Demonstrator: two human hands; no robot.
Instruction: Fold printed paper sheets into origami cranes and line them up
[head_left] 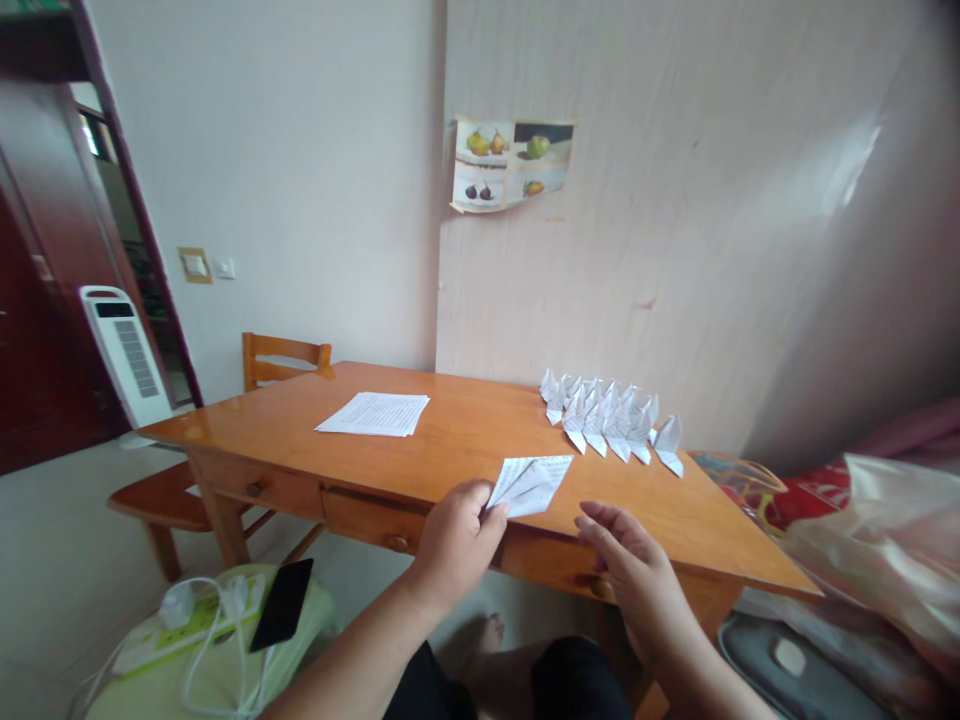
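My left hand [463, 538] pinches a folded sheet of printed paper [531, 486] at its left corner, thumb on top. The paper is held up above the front edge of the wooden table and shows slanted creases. To its right, apart from the paper, is my right hand [630, 568], with its fingers loosely curled and nothing visible in them. Folded paper figures [616, 425] with pointed tips stand in rows on the right part of the table. A stack of printed sheets [375, 413] lies flat on the left part.
The wooden table [465, 408] has drawers along its front, with a chair [285, 350] behind its left end. At lower left, a stool [142, 690] carries a power strip [191, 625], cables and a black phone [283, 604]. Plastic bags [885, 540] are piled at right.
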